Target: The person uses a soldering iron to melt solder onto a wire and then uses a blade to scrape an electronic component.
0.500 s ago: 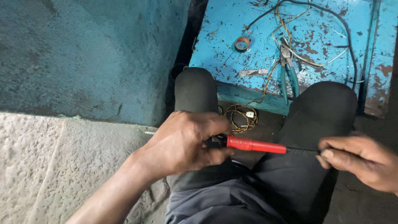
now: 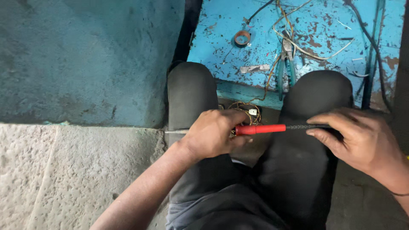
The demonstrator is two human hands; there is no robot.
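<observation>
- Left hand (image 2: 213,135) clenched around the red-handled tool (image 2: 260,129).
- Right hand (image 2: 357,138) pinches its black end.
- Tool lies level across the person's knees, below the blue table (image 2: 324,25).

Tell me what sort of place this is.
Probably a small electrical repair workshop: a chipped blue worktable strewn with loose wires and pliers, while both hands hold a red-handled tool over the lap.
</observation>
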